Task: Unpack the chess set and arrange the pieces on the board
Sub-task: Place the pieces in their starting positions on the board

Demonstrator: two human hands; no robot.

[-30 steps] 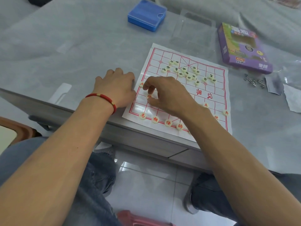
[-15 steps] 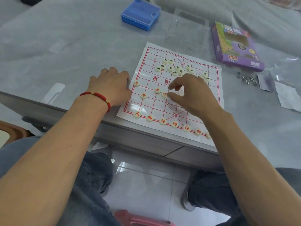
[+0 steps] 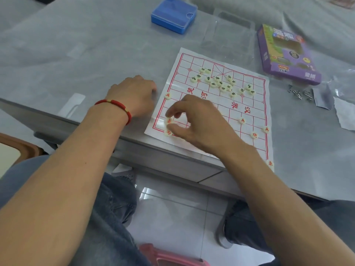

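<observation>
A white paper chess board (image 3: 249, 104) with a red grid lies at the near edge of the grey table. Several cream round pieces with dark characters sit in a loose cluster (image 3: 222, 83) on its far half. Red-lettered pieces stand on the near half, among them one at the left edge (image 3: 167, 96) and some on the right (image 3: 254, 134). My right hand (image 3: 196, 120) reaches over the near-left corner and pinches a red-lettered piece (image 3: 169, 120) between thumb and fingertips. My left hand (image 3: 134, 96), with a red bracelet, rests curled on the table beside the board's left edge.
A blue plastic case (image 3: 173, 15) lies at the back, a clear plastic tray (image 3: 228, 35) beside it. A purple box (image 3: 284, 52) sits at the back right, with small metal bits (image 3: 299, 93) and torn wrapping (image 3: 343, 114) near it. The table's front edge runs below the board.
My right hand has moved from the board's middle to its near-left corner and now pinches a piece there. My left hand has stayed put beside the board.
</observation>
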